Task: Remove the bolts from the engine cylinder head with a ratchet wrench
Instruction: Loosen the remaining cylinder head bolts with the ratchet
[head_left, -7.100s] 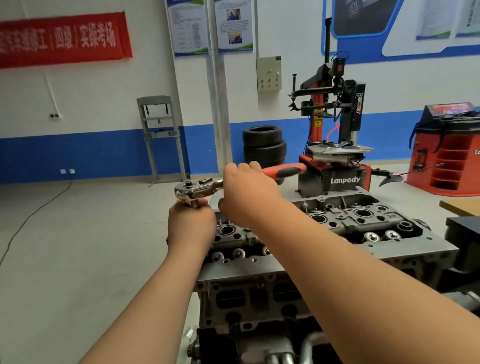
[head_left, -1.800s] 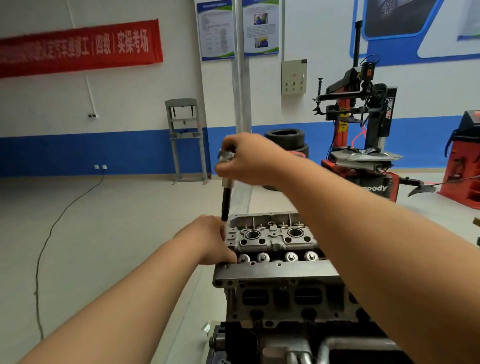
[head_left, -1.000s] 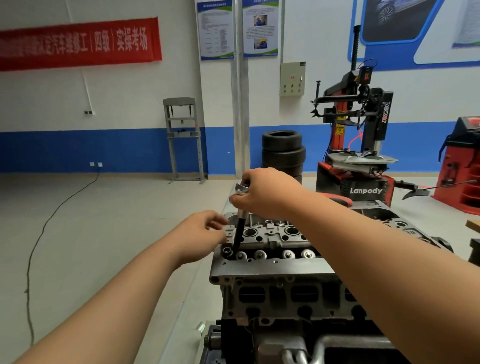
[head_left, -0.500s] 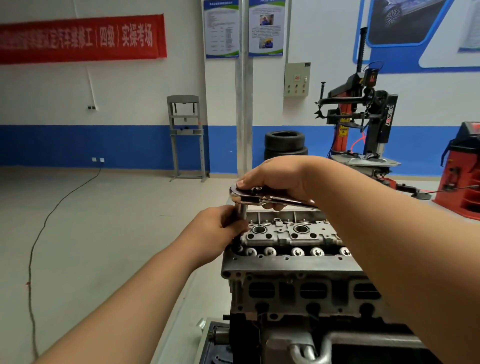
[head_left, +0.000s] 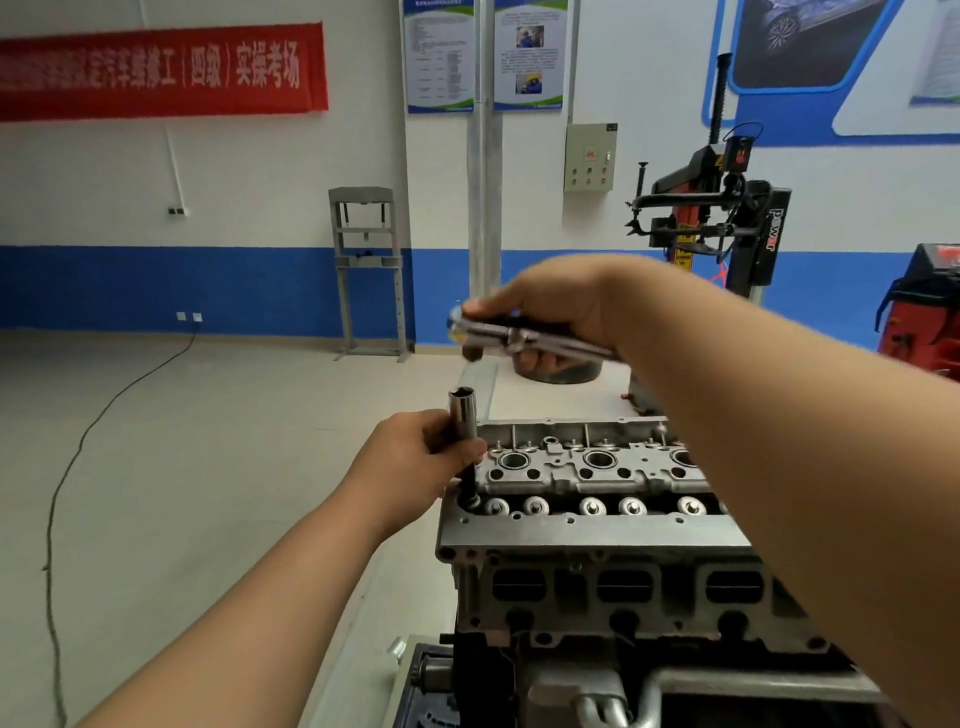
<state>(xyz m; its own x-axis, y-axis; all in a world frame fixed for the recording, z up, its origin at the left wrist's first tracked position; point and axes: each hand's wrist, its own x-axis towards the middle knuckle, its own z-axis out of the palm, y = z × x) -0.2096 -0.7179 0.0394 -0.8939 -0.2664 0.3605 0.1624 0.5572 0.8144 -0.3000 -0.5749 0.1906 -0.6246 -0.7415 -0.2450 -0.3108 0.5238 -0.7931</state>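
Gripping the upright socket (head_left: 461, 411), left hand (head_left: 415, 460) sits below right hand (head_left: 553, 306) clutching the ratchet wrench (head_left: 496, 332).

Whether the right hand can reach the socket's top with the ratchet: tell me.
Probably yes. The right hand holds the ratchet above the socket, whose open top shows bare; the left hand grips it lower down, upright on the cylinder head.

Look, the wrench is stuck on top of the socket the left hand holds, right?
No. The head view shows the wrench apart from the socket, above it in the right hand. The left hand does hold the socket.
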